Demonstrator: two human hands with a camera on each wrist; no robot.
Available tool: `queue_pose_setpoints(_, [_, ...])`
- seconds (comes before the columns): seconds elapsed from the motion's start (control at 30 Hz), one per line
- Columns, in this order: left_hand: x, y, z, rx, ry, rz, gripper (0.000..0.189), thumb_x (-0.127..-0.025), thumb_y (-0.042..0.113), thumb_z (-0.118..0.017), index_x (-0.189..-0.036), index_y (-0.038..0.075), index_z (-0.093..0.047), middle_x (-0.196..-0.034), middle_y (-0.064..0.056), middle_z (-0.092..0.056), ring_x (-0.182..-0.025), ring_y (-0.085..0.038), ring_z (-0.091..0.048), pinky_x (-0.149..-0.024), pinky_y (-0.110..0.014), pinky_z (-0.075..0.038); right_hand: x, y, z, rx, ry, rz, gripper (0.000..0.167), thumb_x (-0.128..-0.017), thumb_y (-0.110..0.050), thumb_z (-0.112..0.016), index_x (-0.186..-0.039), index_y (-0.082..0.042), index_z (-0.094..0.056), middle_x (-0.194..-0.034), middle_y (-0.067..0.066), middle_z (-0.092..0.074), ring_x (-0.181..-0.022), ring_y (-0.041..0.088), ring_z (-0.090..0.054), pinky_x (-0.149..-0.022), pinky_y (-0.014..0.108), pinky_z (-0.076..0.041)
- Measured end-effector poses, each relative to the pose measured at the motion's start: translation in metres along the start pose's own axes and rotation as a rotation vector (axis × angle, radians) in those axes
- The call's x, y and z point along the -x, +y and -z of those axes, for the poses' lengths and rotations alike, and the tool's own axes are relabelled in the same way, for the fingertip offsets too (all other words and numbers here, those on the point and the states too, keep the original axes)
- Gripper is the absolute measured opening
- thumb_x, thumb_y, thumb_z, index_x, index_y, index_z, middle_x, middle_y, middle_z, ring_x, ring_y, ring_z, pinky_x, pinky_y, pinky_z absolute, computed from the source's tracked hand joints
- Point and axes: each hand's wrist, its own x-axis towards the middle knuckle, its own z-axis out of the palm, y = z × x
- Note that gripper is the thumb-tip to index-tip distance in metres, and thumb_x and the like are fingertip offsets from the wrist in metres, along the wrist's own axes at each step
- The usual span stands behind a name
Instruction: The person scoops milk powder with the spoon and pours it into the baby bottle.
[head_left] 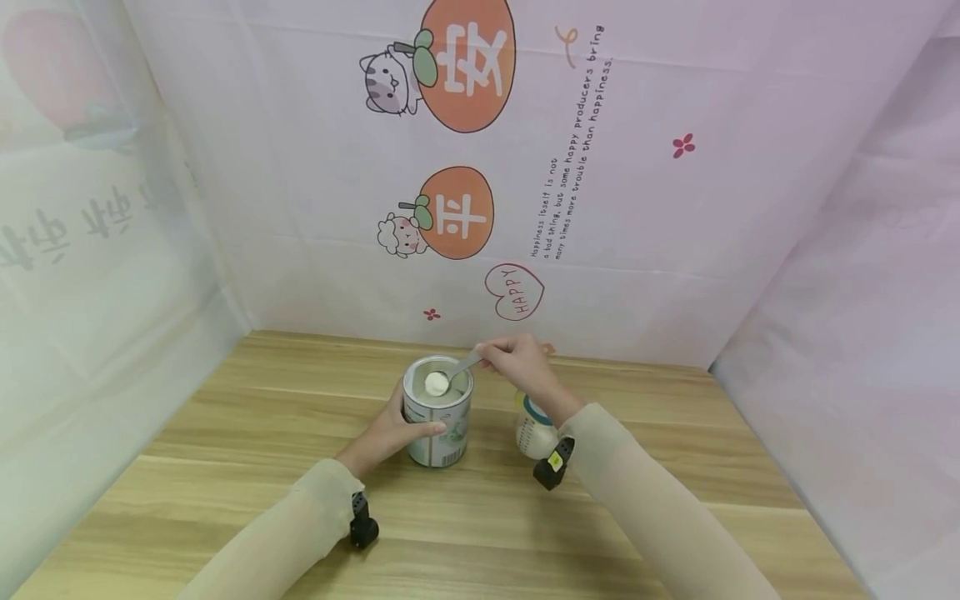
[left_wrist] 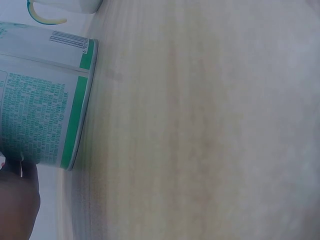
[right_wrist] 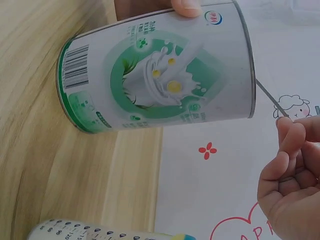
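Note:
A white and green milk powder can [head_left: 438, 433] stands upright on the wooden table, its top uncovered. My left hand [head_left: 390, 429] grips the can's side, thumb across the front and fingers round the far left. My right hand [head_left: 525, 367] pinches the handle of a spoon [head_left: 467, 362] between thumb and fingers, above and right of the can. The spoon's bowl lies over the can's mouth, heaped with pale powder [head_left: 437, 383]. Seen from the right wrist, the handle slants out past the can's rim [right_wrist: 245, 60]. Below my right wrist stands a baby bottle [head_left: 531, 435], partly hidden by the arm.
The bottle [right_wrist: 100, 231] has measuring marks and a blue and yellow collar, a short way right of the can. White printed cloth [head_left: 337, 250] walls the table [head_left: 225, 467] at the back and both sides. A black wrist camera [head_left: 363, 523] is strapped at each cuff.

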Motion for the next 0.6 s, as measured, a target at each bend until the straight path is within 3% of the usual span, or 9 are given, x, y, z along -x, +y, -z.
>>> queue_pose_setpoints(0.4, [0.0004,0.0004,-0.0002,-0.008,0.003,0.012,0.107,-0.082,0.03,-0.084,-0.16,0.025,-0.01,-0.157,-0.013,-0.031,-0.144,-0.034,-0.027,-0.116,-0.062,-0.014,0.001,0.0019,0.0011,-0.057,0.017,-0.052,0.025,-0.098,-0.023,-0.065,-0.104,-0.001,-0.077,-0.083,0.004,-0.072,-0.091,0.034,-0.064,-0.076,0.031,-0.054])
queue_pose_setpoints(0.6, [0.0002,-0.0006,-0.0002,-0.013,0.008,0.014,0.108,-0.081,0.033,-0.085,-0.16,0.028,-0.011,-0.156,-0.011,-0.033,-0.143,-0.033,-0.029,-0.116,-0.061,-0.016,0.0029,0.0015,0.0056,-0.064,0.032,-0.062,0.027,-0.098,-0.026,-0.065,-0.105,-0.002,-0.077,-0.084,0.004,-0.072,-0.084,0.022,-0.064,-0.085,0.042,-0.055])
